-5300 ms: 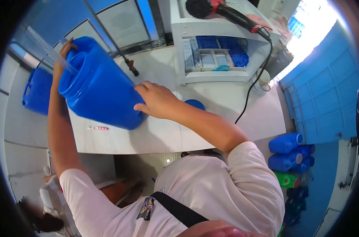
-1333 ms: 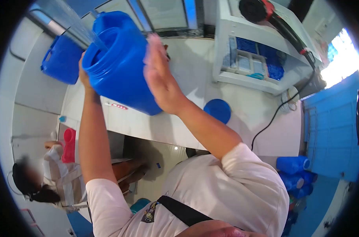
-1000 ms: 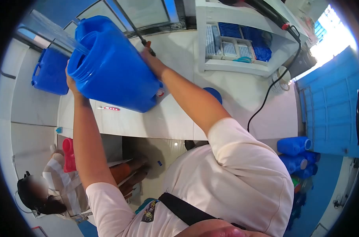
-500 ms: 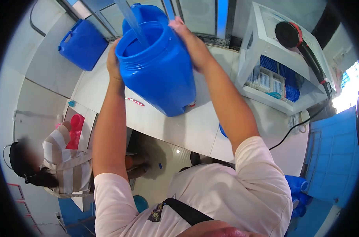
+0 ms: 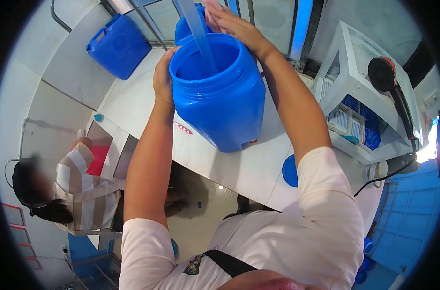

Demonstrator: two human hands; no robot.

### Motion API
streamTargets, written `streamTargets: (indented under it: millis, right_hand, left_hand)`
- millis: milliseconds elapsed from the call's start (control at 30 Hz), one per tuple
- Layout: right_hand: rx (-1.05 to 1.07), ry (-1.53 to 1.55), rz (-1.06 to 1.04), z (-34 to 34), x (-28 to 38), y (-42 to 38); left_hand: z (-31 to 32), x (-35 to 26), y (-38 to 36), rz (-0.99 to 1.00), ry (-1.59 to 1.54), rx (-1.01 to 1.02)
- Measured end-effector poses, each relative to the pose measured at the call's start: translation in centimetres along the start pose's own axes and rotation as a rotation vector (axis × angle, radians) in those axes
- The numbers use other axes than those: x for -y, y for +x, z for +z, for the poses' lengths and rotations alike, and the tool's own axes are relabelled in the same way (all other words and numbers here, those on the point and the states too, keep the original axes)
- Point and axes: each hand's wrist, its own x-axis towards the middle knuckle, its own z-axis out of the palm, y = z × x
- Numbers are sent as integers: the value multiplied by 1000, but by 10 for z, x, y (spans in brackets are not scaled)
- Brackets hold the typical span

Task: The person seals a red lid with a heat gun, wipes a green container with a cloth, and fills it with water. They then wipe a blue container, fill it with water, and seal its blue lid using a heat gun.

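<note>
A large blue wide-mouthed plastic jug (image 5: 220, 106) stands on the white counter, its open threaded neck facing me. A translucent tube-like column (image 5: 200, 38) comes from above into the mouth. My left hand (image 5: 164, 75) is pressed round the jug's left side, just below the rim, its fingers partly hidden behind it. Beyond the rim on the far right, my right hand (image 5: 232, 25) has its fingers stretched out, holding nothing. Close to it, behind the jug, is another blue container (image 5: 183, 31), mostly covered from view.
A blue jerrycan (image 5: 119, 46) stands at the back left. A blue round lid (image 5: 290, 170) and a small red-and-white item (image 5: 182, 127) lie on the counter (image 5: 200, 162). At right, a white shelf unit (image 5: 355, 89) bears a black-and-red corded tool (image 5: 384, 75). Another person (image 5: 87, 188) sits at left.
My right hand has come off the jug's side, its fingers now stretched out beyond the rim. The jug looks more upright. My view has shifted, bringing the blue lid more into sight.
</note>
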Motion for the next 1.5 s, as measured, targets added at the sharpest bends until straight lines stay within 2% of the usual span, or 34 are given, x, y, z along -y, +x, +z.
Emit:
streamTargets:
  millis: [33, 133, 167, 200, 233, 267, 300, 367, 400, 433, 467, 500, 567, 633, 700, 733, 767, 833, 867, 900, 967, 1000, 1033, 1067, 1100, 1167, 1200, 1267, 1300, 1367, 1400, 1467, 1500]
  right_hand:
    - [87, 264, 184, -3, 15, -21]
    - [121, 406, 265, -4, 82, -62]
    - [115, 408, 273, -1, 91, -78]
    - [9, 263, 237, 3, 96, -95]
    - [-94, 115, 195, 8, 98, -113]
    - [-238, 249, 303, 21, 93, -137]
    - [-243, 246, 306, 32, 99, -158]
    - [-420, 223, 268, 51, 121, -197]
    - [-423, 220, 271, 55, 132, -215]
    - [-444, 144, 369, 58, 142, -233]
    - [-466, 71, 472, 59, 152, -246]
    - [-470, 75, 483, 54, 161, -256]
    - [-436, 405, 552, 33, 188, -259]
    - [-437, 373, 588, 4, 222, -254]
    - [65, -78, 759, -25, 254, -245]
    - [174, -337, 704, -31, 266, -238]
    - [177, -340, 711, -36, 267, -235]
    - [170, -933, 151, -45, 267, -231]
    - [225, -836, 252, -50, 280, -220]
    - [232, -835, 250, -51, 297, -204]
    - [260, -207, 976, -48, 324, -179]
    - [264, -209, 975, -48, 322, -180]
    - [213, -273, 790, -50, 315, -181]
    - [162, -333, 604, -54, 311, -182]
    - [161, -336, 603, -61, 310, -182]
    - [307, -514, 530, -79, 309, -187]
    - [306, -512, 531, -89, 308, -190]
    - [578, -618, 605, -105, 310, -194]
    - [580, -616, 605, -106, 311, -194]
    - [593, -550, 800, -106, 314, -196]
    - [592, -549, 800, -104, 311, -199]
    - [345, -109, 631, -95, 305, -204]
    - [341, -109, 631, -89, 304, -202]
  left_hand:
    - [-1, 2, 3, 0, -2, -4]
    - [-10, 13, 6, -64, -129, 23]
    - [-11, 15, 5, 57, 11, 16]
    - [-12, 17, 4, 177, 152, 7]
    - [-17, 22, 6, 171, 151, 8]
    - [-25, 30, 8, 229, 204, 13]
    - [-33, 39, 13, 293, 255, 20]
    - [-46, 49, 23, 351, 250, 66]
    - [-44, 43, 20, 384, 393, 70]
    - [-41, 35, 16, 415, 538, 75]
    - [-33, 5, 11, 511, 751, 217]
    - [-26, -5, 0, 500, 753, 222]
    - [-4, -20, -15, 499, 589, -259]
    - [17, -43, -51, 649, 344, -320]
    - [28, -55, -97, 834, 325, -98]
    - [40, -60, -120, 803, 318, 88]
    - [55, -65, -139, 767, 310, 267]
    - [97, -85, -160, 672, 669, 474]
    - [115, -78, -170, 547, 584, 427]
    - [130, -71, -177, 423, 501, 380]
    - [148, -50, -188, 372, 449, 342]
    - [150, -42, -192, 322, 396, 313]
    - [146, -39, -193, 326, 394, 311]
    - [141, -38, -193, 196, 389, 371]
    - [136, -38, -192, 65, 383, 431]
    - [134, -52, -189, 134, 506, 422]
    - [130, -54, -186, 97, 519, 425]
    - [124, -61, -185, 60, 556, 437]
    - [118, -63, -184, 57, 557, 436]
    - [106, -67, -180, -102, 609, 612]
    - [102, -71, -179, -102, 610, 613]
    - [98, -78, -178, -249, 479, 824]
    - [102, -75, -177, -249, 480, 827]
